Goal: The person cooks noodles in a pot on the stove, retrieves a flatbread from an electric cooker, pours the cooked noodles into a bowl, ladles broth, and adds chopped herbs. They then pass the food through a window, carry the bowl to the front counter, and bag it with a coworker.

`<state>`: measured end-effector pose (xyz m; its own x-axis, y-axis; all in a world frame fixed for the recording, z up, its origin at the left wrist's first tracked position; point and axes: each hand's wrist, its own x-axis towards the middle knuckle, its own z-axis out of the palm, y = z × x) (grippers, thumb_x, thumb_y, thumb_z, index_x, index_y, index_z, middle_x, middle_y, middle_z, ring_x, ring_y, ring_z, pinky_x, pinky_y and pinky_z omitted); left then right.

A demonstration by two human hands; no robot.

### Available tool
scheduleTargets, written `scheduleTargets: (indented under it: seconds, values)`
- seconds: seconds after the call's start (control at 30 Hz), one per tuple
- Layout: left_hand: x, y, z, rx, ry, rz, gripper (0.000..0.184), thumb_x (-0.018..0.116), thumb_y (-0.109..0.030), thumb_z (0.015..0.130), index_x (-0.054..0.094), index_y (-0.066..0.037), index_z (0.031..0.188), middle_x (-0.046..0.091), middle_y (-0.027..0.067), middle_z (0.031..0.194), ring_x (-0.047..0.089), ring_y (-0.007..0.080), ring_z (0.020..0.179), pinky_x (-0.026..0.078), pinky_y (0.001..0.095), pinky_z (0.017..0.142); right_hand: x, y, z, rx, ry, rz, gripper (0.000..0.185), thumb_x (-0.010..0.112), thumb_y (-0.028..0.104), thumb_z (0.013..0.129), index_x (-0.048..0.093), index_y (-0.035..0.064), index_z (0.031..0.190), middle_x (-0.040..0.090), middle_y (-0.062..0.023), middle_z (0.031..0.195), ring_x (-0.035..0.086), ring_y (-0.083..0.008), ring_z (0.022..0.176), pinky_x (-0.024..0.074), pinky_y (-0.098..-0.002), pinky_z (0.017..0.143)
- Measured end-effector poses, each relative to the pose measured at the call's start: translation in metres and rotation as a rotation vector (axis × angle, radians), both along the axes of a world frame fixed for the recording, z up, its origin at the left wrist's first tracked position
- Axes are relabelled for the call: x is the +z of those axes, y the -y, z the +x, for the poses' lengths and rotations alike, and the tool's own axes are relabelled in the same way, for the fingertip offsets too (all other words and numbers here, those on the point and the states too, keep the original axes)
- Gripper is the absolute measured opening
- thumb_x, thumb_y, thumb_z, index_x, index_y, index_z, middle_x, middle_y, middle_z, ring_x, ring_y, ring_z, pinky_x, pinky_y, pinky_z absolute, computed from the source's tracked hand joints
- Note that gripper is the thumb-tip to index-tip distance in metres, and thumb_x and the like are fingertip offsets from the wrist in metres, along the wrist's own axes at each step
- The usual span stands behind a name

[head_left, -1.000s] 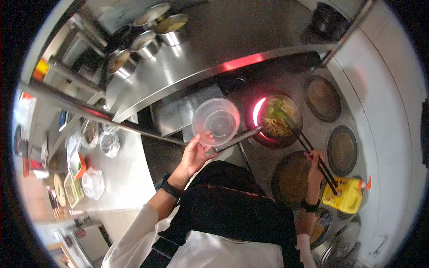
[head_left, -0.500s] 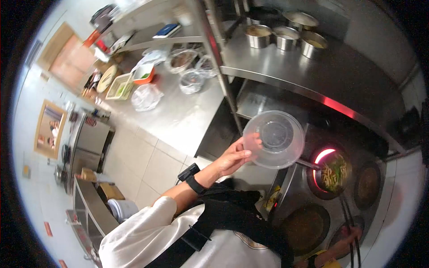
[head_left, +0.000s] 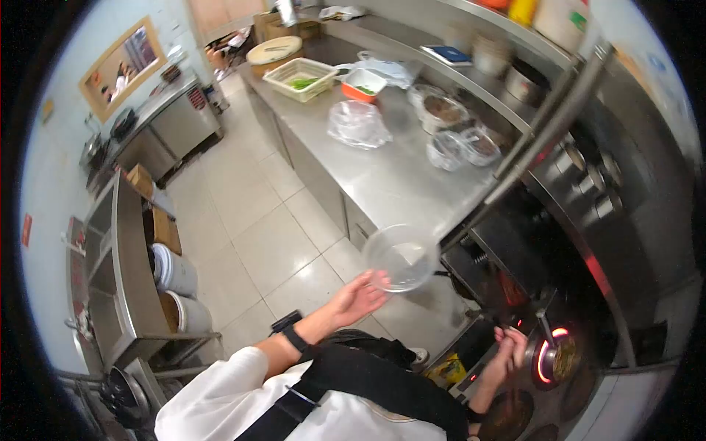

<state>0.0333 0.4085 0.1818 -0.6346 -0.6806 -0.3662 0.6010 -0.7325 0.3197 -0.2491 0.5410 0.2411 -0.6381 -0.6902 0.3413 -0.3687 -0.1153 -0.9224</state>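
Note:
My left hand (head_left: 358,300) holds a clear round plastic bowl (head_left: 401,259) by its edge, above the tiled floor. My right hand (head_left: 506,356) is beside the stove, just left of the wok (head_left: 563,361) and its handle (head_left: 544,323). Its fingers look bent, but blur hides whether they grip anything. The wok holds noodle-like food with some green, and a red glow rings its side. No chopsticks can be made out.
A steel counter (head_left: 382,180) bears a plastic bag (head_left: 358,123), a green-filled basket (head_left: 301,79), an orange-and-white container (head_left: 363,86) and bagged bowls. Metal pots (head_left: 588,180) stand on a shelf at right. White buckets (head_left: 175,270) line a rack at left.
The view has swung left, showing more counter and floor. My left hand still holds the bowl, now over the floor. My right hand has moved beside the wok handle; the chopsticks no longer show.

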Motion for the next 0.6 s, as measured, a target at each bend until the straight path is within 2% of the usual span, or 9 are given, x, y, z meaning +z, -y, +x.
scheduleTargets:
  seconds: [0.03,0.1,0.2,0.37,0.43,0.5,0.53,0.57,0.6]
  values:
    - [-0.011,-0.004,0.038,0.059,0.034,0.046,0.034,0.053,-0.032,0.083,0.049,-0.013,0.111,0.054,0.0,0.104,0.048,0.0107,0.097,0.038,0.0269,0.084,-0.024,0.023,0.018,0.098,-0.005,-0.03,0.014,0.038,0.007,0.088,0.05,-0.0011,0.087,0.048,-0.009,0.097,0.053,-0.0151,0.082,0.0431,-0.0266,0.076]
    - [-0.025,-0.011,0.105,0.213,0.171,0.138,0.031,0.054,-0.032,0.082,0.05,-0.014,0.107,0.054,-0.0008,0.1,0.049,0.0103,0.093,0.039,0.0266,0.08,-0.03,0.069,0.06,0.254,-0.43,0.096,0.009,0.043,0.006,0.084,0.05,0.0005,0.087,0.047,-0.0123,0.096,0.049,-0.0221,0.089,0.0403,-0.0312,0.078]
    - [-0.043,-0.017,0.18,0.417,0.241,0.225,0.029,0.055,-0.031,0.082,0.051,-0.014,0.104,0.055,-0.0007,0.097,0.05,0.01,0.09,0.04,0.0257,0.076,-0.061,0.138,0.107,0.433,-0.586,0.194,0.009,0.047,0.002,0.079,0.05,0.002,0.088,0.044,-0.0145,0.099,0.048,-0.0282,0.089,0.0409,-0.0341,0.076]
    - [-0.045,0.001,0.237,0.637,0.127,0.156,0.024,0.058,-0.027,0.081,0.052,-0.014,0.101,0.054,-0.0008,0.092,0.051,0.0109,0.087,0.041,0.0251,0.073,-0.129,0.264,0.116,0.607,-1.009,0.392,0.019,0.051,-0.003,0.073,0.049,0.0033,0.091,0.043,-0.0186,0.103,0.048,-0.0352,0.093,0.0418,-0.0368,0.078]
    - [-0.043,0.014,0.251,0.689,0.092,0.198,0.026,0.06,-0.024,0.079,0.052,-0.013,0.1,0.054,-0.0005,0.091,0.05,0.0115,0.087,0.041,0.0255,0.073,-0.156,0.321,0.107,0.655,-0.756,0.486,0.027,0.054,-0.002,0.07,0.05,0.0036,0.096,0.043,-0.0201,0.105,0.047,-0.0366,0.096,0.0402,-0.0381,0.082]
    - [-0.026,0.026,0.267,0.834,0.09,0.231,0.028,0.062,-0.023,0.078,0.053,-0.012,0.101,0.053,0.0011,0.092,0.05,0.0124,0.088,0.041,0.0251,0.074,-0.17,0.377,0.099,0.685,-0.74,0.553,0.034,0.035,0.022,0.085,0.043,-0.0019,0.108,0.042,-0.0246,0.113,0.044,-0.0399,0.098,0.0351,-0.0407,0.084]
    - [-0.024,0.029,0.276,0.879,0.072,0.222,0.029,0.063,-0.024,0.077,0.054,-0.011,0.101,0.053,0.0019,0.092,0.05,0.0131,0.088,0.041,0.0252,0.074,-0.162,0.391,0.1,0.749,-0.652,0.549,0.035,0.037,0.02,0.084,0.043,-0.0053,0.107,0.041,-0.0259,0.115,0.041,-0.0385,0.104,0.0338,-0.0391,0.087]
    - [-0.021,0.03,0.287,0.917,0.064,0.217,0.029,0.063,-0.024,0.076,0.054,-0.01,0.1,0.053,0.0027,0.092,0.049,0.0138,0.089,0.041,0.0253,0.074,-0.171,0.416,0.09,0.751,-1.065,0.544,0.033,0.038,0.016,0.083,0.044,-0.0084,0.105,0.041,-0.0264,0.115,0.039,-0.0377,0.106,0.0324,-0.0384,0.089]
    - [-0.019,0.031,0.299,0.98,0.062,0.207,0.03,0.064,-0.024,0.076,0.055,-0.01,0.101,0.053,0.0043,0.093,0.05,0.015,0.088,0.041,0.0257,0.074,-0.17,0.43,0.112,0.551,-0.673,0.383,0.029,0.042,0.007,0.077,0.048,-0.0082,0.101,0.042,-0.0252,0.113,0.04,-0.0386,0.104,0.031,-0.0417,0.09]
